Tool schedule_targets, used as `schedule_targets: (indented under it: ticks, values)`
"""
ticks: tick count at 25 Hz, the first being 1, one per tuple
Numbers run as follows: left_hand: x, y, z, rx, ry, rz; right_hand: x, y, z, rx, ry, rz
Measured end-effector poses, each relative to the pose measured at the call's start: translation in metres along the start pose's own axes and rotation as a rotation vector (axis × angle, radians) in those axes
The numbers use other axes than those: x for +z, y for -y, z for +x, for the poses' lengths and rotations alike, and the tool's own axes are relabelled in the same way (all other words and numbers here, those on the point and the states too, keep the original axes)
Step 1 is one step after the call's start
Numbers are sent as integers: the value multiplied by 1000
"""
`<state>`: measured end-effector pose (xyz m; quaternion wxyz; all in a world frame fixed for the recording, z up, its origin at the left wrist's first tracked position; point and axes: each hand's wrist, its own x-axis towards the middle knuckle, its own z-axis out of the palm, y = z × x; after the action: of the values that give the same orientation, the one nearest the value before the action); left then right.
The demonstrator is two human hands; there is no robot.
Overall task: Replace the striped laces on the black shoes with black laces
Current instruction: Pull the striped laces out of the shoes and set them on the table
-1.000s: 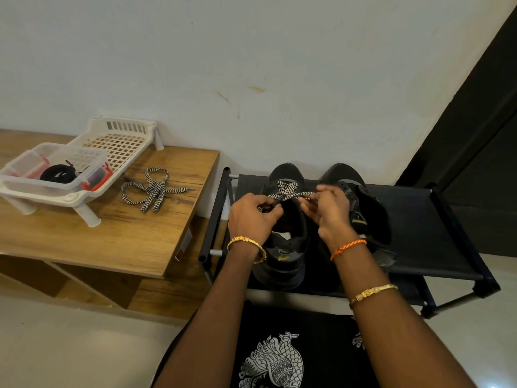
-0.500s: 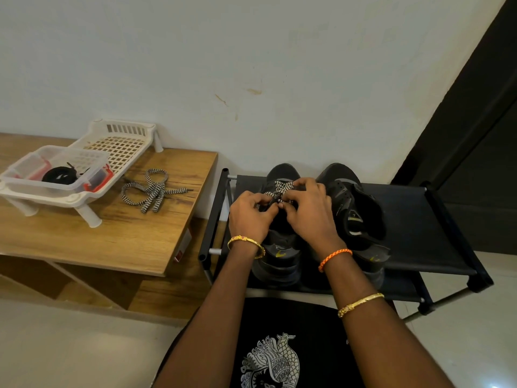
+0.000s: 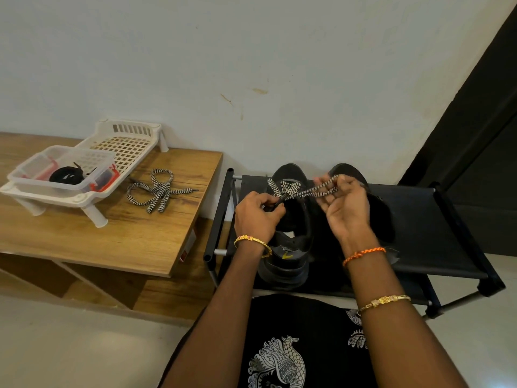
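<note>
On the black rack [image 3: 436,228], R of the tabletop [image 3: 117,236]: 2 black shoes stood side by side, toes toward the wall.
Left shoe [image 3: 291,247]: nearer the tabletop; striped lace [image 3: 305,191] was partly threaded at the toe end, w/ a small yellow mark on the heel tab, too small to read.
Right shoe [image 3: 377,217]: mostly hidden behind the R hand; lacing could not be told.
Left hand [image 3: 256,217]: grip was pinched together at the shoe's upper edge beside the lace; whether it held lace or shoe could not be told.
Right hand [image 3: 345,208]: palm up, fingers curled and clamped on a doubled run of the striped lace, raised just above the shoes.
Loose striped lace [image 3: 158,190]: 1, lay in a bundle on the tabletop, near the white tray [image 3: 84,200].
Black laces [image 3: 67,175]: coiled in the clear box [image 3: 33,166] that sat on the white tray; count could not be told.
Writing/brands: none readable; red sticker [image 3: 183,256] on tabletop edge was illegible; black shirt [image 3: 293,345] carried a white patterned print, no words.
Wrist items: 2 gold bangles, 1 per arm; 1 orange thread band [image 3: 363,254] on R wrist.
</note>
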<state>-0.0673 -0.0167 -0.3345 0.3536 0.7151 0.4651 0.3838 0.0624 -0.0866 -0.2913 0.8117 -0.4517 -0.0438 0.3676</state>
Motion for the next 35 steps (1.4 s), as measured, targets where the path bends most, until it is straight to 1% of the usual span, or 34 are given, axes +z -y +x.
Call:
schedule_targets:
  ticks: [1, 2, 3, 4, 5, 6, 7, 9, 12, 13, 14, 15, 18, 19, 20, 21, 22, 25, 27, 29, 31, 32, 33, 35]
  values:
    - [0, 0, 0, -2, 4, -8, 2, -3, -2, -56, -26, -146]
    - [0, 1, 0, -5, 11, -17, 4, -7, -4, -206, -19, -426]
    - [0, 1, 0, -5, 17, -25, 5, -13, -6, -397, 33, -781]
    - [0, 1, 0, -5, 22, -33, 6, -19, -8, -547, 123, -1116]
    - [-1, 1, 1, -5, 26, -39, 7, -25, -9, -639, 192, -1398]
    - [-1, 1, 1, -4, 30, -40, 9, -29, -11, -671, 234, -1595]
    - [-1, 1, 1, -3, 34, -37, 10, -32, -12, -676, 248, -1704]
    - [0, 2, 1, 1, 36, -32, 9, -34, -14, -659, 245, -1734]
    - [0, 2, 1, -15, 32, -37, 6, -27, -16, -761, 241, -1698]
    - [0, 1, 1, -20, 28, -41, 4, -22, -16, -775, 246, -1631]
    - [0, 1, 1, -25, 22, -43, 2, -18, -15, -743, 259, -1500]
    - [0, 1, 0, -33, 18, -46, 2, -14, -15, -670, 263, -1327]
    - [-1, 1, 1, -72, 21, -89, -3, 0, -12, -308, 342, -603]
    - [-1, 1, 1, -82, 24, -105, -6, 5, -11, -204, 339, -380]
    - [-1, 1, 1, -88, 28, -114, -9, 10, -9, -133, 321, -217]
    - [-1, 1, 0, -90, 31, -117, -12, 15, -6, -93, 266, -157]
    - [-1, 0, 0, -88, 37, -116, -13, 17, -4, -93, 196, -163]
    - [-2, -2, -1, -78, 55, -101, -16, 13, 0, -227, -20, -429]
    - [-3, -3, -1, -67, 65, -96, -14, 12, -1, -307, -93, -619]
    - [-3, -4, 1, -50, 76, -90, -18, 11, 2, -385, -54, -881]
    - [-4, -4, 3, -13, 107, -74, -15, 5, 0, -494, 35, -1166]
    - [-4, -5, 4, 17, 131, -73, -11, 0, -2, -543, 77, -1271]
    - [-3, -5, 6, 46, 158, -81, -8, -5, -4, -573, 113, -1333]
    - [-3, -6, 9, 91, 207, -85, -3, -13, -8, -597, 148, -1342]
